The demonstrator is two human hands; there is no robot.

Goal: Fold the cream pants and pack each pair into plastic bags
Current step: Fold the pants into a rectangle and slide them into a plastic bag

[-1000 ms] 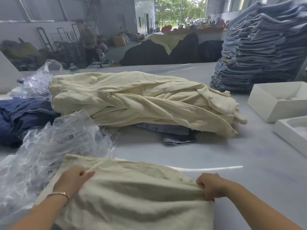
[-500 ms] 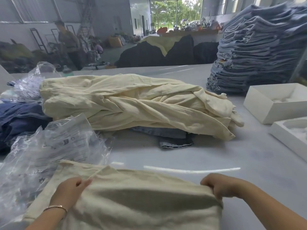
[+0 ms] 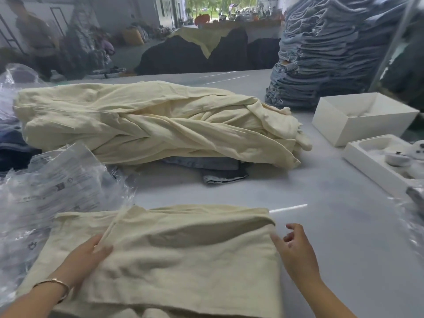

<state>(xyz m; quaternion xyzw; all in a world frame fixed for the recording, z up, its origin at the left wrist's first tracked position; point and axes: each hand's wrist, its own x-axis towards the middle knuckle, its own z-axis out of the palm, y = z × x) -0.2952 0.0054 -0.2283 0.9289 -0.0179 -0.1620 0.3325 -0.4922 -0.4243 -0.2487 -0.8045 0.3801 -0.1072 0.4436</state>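
Folding is finishing: left hand (image 3: 90, 251) pinching folded cream pants (image 3: 174, 260) at their left edge, right hand (image 3: 296, 246) hovering open beside them; bagging probably needing plastic bags (image 3: 59, 187) just left.

Large grey counter (image 3: 321, 226) with a glossy surface, reflecting streaks of light. Beyond its far edge, an industrial hall: pale walls (image 3: 119, 10), grey floor. At 12 o'clock an open doorway (image 3: 206, 8) admits daylight; green trees are visible outside. Dark fabric heaps (image 3: 188, 56) sit at 12 o'clock behind the counter. At 11 o'clock a person (image 3: 34, 35) stands, blurred.
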